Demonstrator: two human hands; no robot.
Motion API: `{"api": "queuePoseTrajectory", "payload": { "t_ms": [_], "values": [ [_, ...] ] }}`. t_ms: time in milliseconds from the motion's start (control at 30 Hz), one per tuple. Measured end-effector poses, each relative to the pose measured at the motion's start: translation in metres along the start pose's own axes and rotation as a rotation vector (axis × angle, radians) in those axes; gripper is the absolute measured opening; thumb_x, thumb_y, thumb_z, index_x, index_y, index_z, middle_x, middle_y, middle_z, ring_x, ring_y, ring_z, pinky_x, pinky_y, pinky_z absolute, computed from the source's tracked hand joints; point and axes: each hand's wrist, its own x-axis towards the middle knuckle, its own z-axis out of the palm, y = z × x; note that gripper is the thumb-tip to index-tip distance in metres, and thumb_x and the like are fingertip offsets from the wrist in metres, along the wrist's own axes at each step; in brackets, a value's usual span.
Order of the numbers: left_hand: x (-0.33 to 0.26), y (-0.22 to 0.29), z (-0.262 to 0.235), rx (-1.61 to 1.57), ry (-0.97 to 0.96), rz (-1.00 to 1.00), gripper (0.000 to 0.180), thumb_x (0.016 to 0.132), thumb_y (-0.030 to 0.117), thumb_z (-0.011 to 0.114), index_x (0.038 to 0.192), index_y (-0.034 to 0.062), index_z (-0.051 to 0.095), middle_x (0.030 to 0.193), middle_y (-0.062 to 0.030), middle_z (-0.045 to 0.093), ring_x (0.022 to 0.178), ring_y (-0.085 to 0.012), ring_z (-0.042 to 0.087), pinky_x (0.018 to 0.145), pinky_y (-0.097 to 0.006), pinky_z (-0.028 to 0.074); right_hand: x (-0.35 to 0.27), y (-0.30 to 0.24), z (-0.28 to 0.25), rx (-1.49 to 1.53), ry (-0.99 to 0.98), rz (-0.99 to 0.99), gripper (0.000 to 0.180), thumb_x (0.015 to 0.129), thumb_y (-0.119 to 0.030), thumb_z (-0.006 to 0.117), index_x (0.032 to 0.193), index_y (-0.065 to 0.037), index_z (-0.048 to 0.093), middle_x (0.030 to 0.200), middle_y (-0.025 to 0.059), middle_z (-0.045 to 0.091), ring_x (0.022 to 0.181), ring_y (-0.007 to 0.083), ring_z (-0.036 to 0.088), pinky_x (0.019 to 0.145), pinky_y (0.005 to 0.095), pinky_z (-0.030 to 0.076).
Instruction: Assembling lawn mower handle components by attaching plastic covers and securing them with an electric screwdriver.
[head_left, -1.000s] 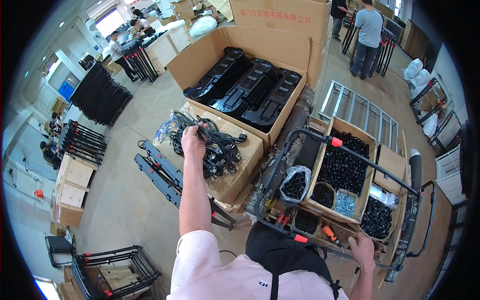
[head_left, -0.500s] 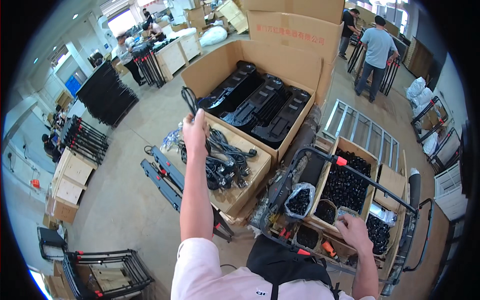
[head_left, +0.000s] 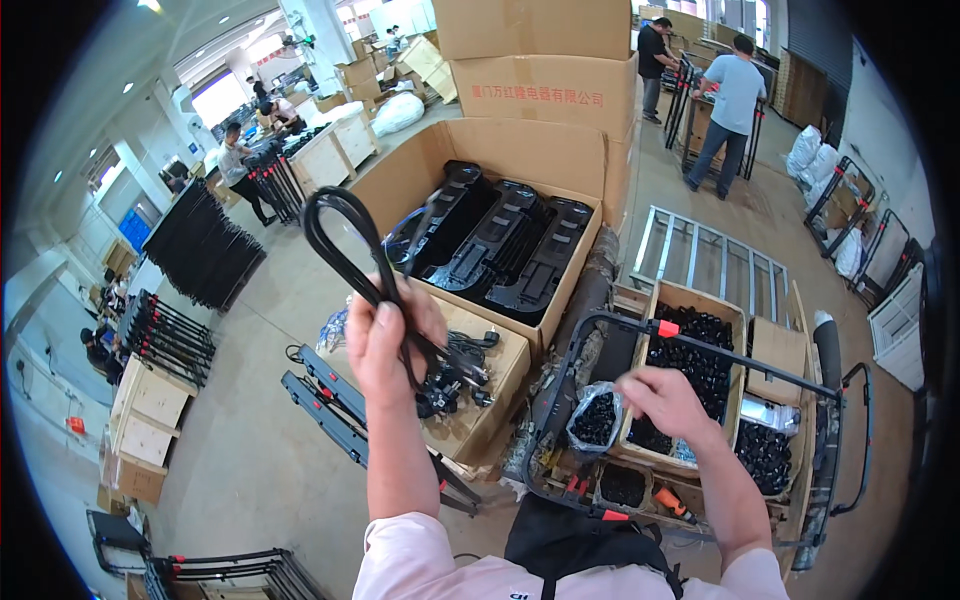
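My left hand point(head_left: 378, 345) is raised and closed around a bundled black power cord point(head_left: 340, 270), whose doubled loop stands up above the fingers. Below and beyond it, more black cords with plugs point(head_left: 465, 375) lie in a heap on a box top point(head_left: 505, 385). To the right, my right hand point(head_left: 660, 400) hovers over the wooden parts tray, close to a clear plastic bag of small black parts point(head_left: 597, 418). Its thumb and fingertips are pinched together; whatever is between them is too small to make out.
A large carton point(head_left: 580, 150) holds black plastic housings point(head_left: 500, 250). A black tubular frame point(head_left: 750, 362) with red pieces crosses over bins of small black parts point(head_left: 690, 345). An orange-handled tool point(head_left: 672, 502) lies near me. Several people work farther back.
My left hand has drawn the cord closer, its loop now larger in view. My right hand has lifted from the small bins and shifted left toward the plastic bag. The view has shifted slightly.
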Motion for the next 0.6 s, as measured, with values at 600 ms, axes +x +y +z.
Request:
{"api": "queuePoseTrajectory", "payload": {
  "t_ms": [600],
  "values": [
    [-0.167,-0.182,0.141,-0.441,-0.124,-1.256,0.035,0.113,0.045,0.048,0.1,0.0127,0.054,0.081,-0.0002,0.054,0.067,-0.0146,0.055,0.06,-0.03,0.048,0.072,0.054,-0.023,1.469,0.486,0.073,0.028,0.112,-0.034,0.052,0.096,-0.011,0.055,0.067,-0.0069,0.04,0.055,0.0092,0.038,0.05,0.0275,0.035]
  ]
}}
